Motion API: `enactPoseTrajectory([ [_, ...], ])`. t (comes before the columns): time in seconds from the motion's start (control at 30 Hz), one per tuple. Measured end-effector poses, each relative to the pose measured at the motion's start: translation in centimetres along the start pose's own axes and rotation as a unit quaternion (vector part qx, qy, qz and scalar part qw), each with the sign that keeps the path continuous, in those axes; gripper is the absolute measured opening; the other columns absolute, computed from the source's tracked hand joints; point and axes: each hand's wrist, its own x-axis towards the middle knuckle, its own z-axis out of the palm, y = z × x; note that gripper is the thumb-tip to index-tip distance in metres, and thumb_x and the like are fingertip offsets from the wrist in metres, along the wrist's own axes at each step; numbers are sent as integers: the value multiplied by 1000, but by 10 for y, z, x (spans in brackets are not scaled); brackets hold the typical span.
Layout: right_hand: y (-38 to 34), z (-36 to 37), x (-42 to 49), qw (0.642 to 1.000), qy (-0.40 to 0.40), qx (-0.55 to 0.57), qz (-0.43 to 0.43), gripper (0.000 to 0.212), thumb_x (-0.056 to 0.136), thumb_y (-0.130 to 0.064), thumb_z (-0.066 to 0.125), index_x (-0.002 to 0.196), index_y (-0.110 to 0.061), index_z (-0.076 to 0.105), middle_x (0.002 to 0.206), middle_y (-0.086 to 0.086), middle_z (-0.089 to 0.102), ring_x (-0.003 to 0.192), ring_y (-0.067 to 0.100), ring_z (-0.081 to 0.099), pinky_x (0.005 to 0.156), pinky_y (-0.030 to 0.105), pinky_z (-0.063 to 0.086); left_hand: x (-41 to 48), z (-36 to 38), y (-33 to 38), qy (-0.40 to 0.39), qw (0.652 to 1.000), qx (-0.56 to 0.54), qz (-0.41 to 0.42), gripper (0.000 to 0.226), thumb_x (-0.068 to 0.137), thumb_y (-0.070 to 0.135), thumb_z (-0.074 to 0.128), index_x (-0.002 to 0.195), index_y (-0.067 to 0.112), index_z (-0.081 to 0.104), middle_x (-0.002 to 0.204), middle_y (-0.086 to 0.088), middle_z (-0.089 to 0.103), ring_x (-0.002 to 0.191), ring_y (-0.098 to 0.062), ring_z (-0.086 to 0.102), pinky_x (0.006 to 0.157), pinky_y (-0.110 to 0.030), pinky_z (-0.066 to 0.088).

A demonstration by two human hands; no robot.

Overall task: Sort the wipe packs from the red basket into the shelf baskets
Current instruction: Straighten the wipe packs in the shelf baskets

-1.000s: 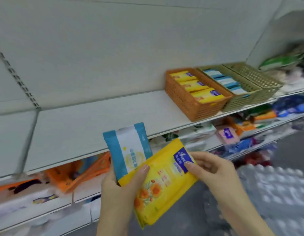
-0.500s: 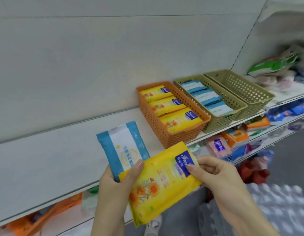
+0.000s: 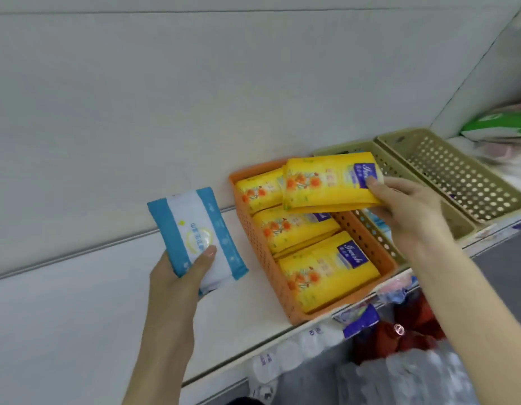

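Note:
My right hand [image 3: 405, 209] grips a yellow wipe pack [image 3: 326, 179] by its right end and holds it above the back of the orange shelf basket [image 3: 253, 229]. Three yellow packs [image 3: 326, 270] lie inside that basket. My left hand [image 3: 180, 276] holds a blue-and-white wipe pack [image 3: 195, 232] over the white shelf, left of the orange basket, thumb on its front. Two olive baskets stand to the right; the nearer one [image 3: 458, 220] is mostly hidden by my right hand, the far one [image 3: 458, 171] looks empty. The red basket is out of view.
The white shelf board [image 3: 63, 311] stretches bare to the left, backed by a plain wall panel. Green and pink packs [image 3: 498, 127] lie at the far right of the shelf. Lower shelves hold bottles and assorted packs [image 3: 361, 320].
My right hand took the yellow pack out of my left hand and carried it up and right over the orange basket. My left hand keeps only the blue pack. The view moved closer.

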Motion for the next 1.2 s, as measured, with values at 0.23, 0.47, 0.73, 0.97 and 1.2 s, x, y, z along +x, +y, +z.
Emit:
enactPoseTrajectory([
  [0.23, 30, 78, 70, 989, -86, -86, 89, 10, 80, -15, 74, 86, -12, 66, 91, 8, 70, 79, 18, 67, 58, 22, 53, 19, 19, -6, -18, 999, 20, -46, 23, 86, 14, 64, 107, 23, 65, 97, 6, 75, 91, -16, 70, 74, -34, 54],
  [0.47, 46, 90, 93, 986, -75, -146, 40, 11, 79, -22, 76, 82, -18, 66, 92, 6, 70, 92, 25, 66, 75, 33, 57, 28, 32, -4, 17, 999, -7, -47, 22, 86, 11, 62, 102, 26, 65, 92, 9, 75, 80, -8, 72, 67, -28, 54],
  [0.73, 44, 85, 84, 931, -95, -333, -113, 20, 89, -33, 63, 98, -15, 64, 96, 0, 67, 80, 9, 59, 71, 24, 49, 32, 51, 0, 20, 998, -43, -42, 21, 86, 10, 59, 101, 24, 64, 90, 11, 75, 78, -6, 71, 60, -21, 58],
  [0.97, 47, 78, 85, 741, -116, -526, -401, 56, 86, -48, 60, 128, -13, 56, 120, 10, 60, 114, 29, 52, 97, 37, 40, 33, 53, 7, 25, 998, -43, -31, 21, 87, 10, 59, 100, 25, 64, 88, 11, 75, 77, -6, 71, 62, -22, 59],
  [1.2, 57, 94, 88, 762, -258, -496, -328, 62, 85, -57, 55, 140, -34, 41, 152, 3, 29, 141, 20, 18, 117, 38, 18, 32, 49, 14, 16, 998, -44, -37, 22, 87, 9, 59, 103, 24, 64, 91, 10, 75, 78, -6, 71, 60, -21, 58],
])
